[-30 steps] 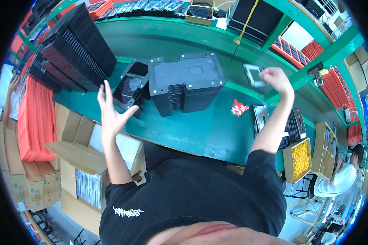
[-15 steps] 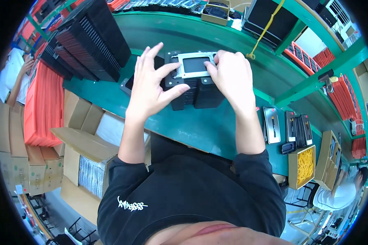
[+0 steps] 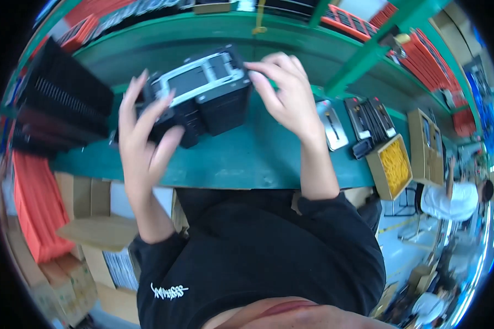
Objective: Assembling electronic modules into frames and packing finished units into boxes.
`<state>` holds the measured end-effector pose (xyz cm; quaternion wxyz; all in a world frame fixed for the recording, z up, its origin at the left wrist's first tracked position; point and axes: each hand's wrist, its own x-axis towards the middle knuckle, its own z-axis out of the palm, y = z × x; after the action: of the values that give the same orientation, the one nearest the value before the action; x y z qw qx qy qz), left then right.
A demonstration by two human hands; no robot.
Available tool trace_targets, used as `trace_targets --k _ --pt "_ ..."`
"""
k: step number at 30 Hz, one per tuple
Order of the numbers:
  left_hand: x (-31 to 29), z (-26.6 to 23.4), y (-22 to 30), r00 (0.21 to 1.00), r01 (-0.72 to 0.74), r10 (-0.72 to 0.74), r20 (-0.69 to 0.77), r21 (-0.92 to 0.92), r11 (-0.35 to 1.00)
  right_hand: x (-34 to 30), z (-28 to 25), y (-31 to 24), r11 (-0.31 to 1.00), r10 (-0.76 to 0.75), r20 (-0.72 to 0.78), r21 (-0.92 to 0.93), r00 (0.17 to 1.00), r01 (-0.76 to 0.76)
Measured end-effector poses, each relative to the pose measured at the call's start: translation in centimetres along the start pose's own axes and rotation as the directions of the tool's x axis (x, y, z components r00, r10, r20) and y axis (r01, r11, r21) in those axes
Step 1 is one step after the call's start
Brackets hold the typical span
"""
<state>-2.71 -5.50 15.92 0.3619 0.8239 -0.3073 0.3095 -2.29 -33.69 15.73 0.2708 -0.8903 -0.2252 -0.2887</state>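
A silver metal frame (image 3: 207, 70) with rectangular openings lies on top of a stack of black trays (image 3: 225, 109) on the green bench (image 3: 269, 159). My left hand (image 3: 142, 129) is at the frame's left end, its fingers spread and blurred by motion. Its fingertips overlap the frame's edge; whether they touch it I cannot tell. At the stack's right corner is my right hand (image 3: 288, 90), thumb and index finger a little apart and pointing at the corner. Nothing shows between those fingers.
Tall black tray stacks (image 3: 66, 90) stand left, above orange trays (image 3: 38, 211) and an open cardboard box (image 3: 96, 227). On the right lie a silver panel (image 3: 335, 131), black trays (image 3: 362, 118) and a carton (image 3: 380, 175) of yellow bands. People sit far right.
The view has swung right, so the bench things appear farther left. My right hand has come off the metal frame to the stack's right corner. My left hand stays by the left end.
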Motion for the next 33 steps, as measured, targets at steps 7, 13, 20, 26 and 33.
trace_targets --k 7,13,20,26,33 --pt "-15.0 1.8 -1.1 0.926 0.376 -0.213 0.311 -0.795 0.476 -20.0 -3.3 7.9 0.590 0.714 0.062 -0.590 0.697 -0.551" --pt "-12.3 5.4 0.2 0.799 0.580 -0.145 0.584 -0.685 0.440 -21.7 -1.5 7.0 0.567 0.543 -0.224 -0.613 0.810 -0.550" --pt "-10.2 10.2 3.8 0.711 0.632 -0.007 0.704 -0.633 0.447 -22.1 -1.0 7.8 0.582 0.495 -0.280 -0.595 0.822 -0.553" --pt "-10.0 11.5 4.0 0.648 0.650 0.092 0.756 -0.613 0.449 -19.6 -1.8 6.8 0.537 0.542 -0.357 -0.550 0.761 -0.640" --pt "-9.6 13.7 4.9 0.948 0.095 0.131 0.292 -0.648 0.756 -13.2 1.0 -6.1 0.875 0.198 0.042 0.442 0.979 -0.196"
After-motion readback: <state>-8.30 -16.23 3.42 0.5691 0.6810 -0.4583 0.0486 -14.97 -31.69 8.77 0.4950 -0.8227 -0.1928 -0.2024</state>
